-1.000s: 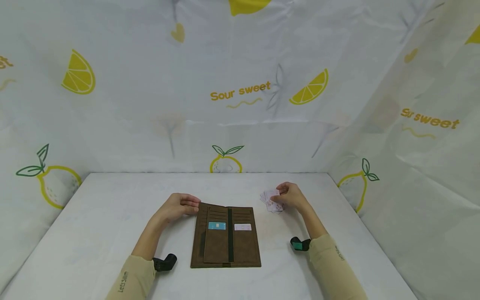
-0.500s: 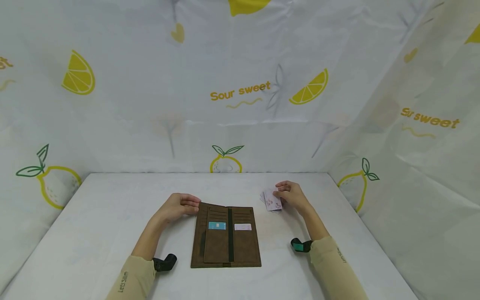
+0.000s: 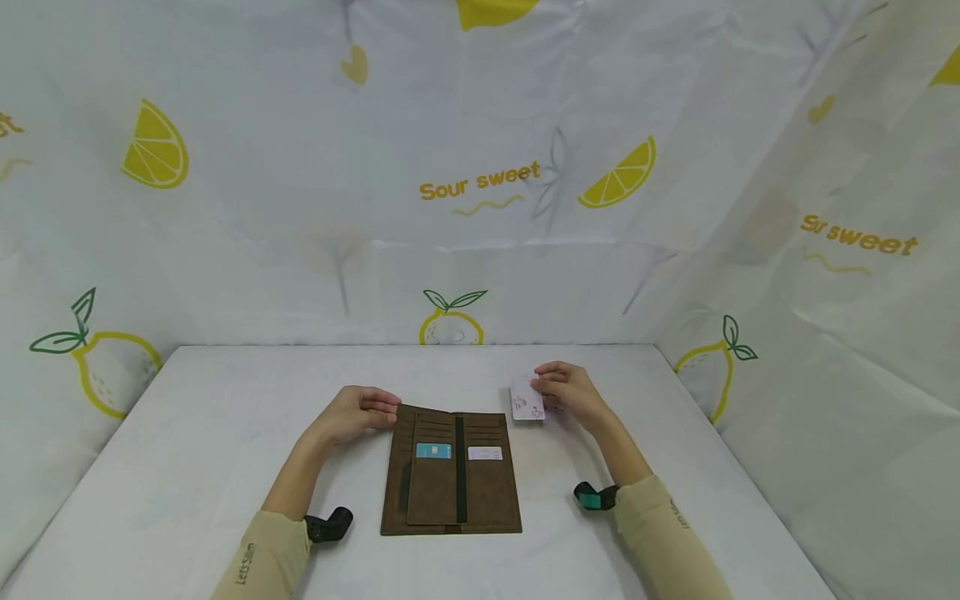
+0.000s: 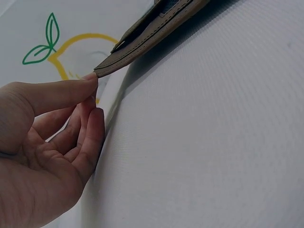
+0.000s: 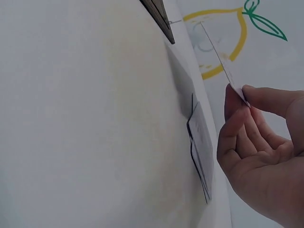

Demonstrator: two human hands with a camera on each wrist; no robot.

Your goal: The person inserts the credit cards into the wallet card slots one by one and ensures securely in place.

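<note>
An open brown wallet lies on the table in the head view, a blue card in a left slot and a pale pink card in a right slot. My left hand pinches the wallet's top left corner between thumb and fingers, plainly seen in the left wrist view. To the right of the wallet, my right hand pinches a pale card with a pink pattern by its edge. In the right wrist view that card is raised above a small pile of cards on the table.
Black wrist cameras sit below each hand. A white cloth with lemon prints hangs behind the table and along its sides. The white tabletop extends left of the wallet.
My right hand has lifted one card off the pile and moved it left, closer to the wallet. My left hand and the wallet have stayed in place.
</note>
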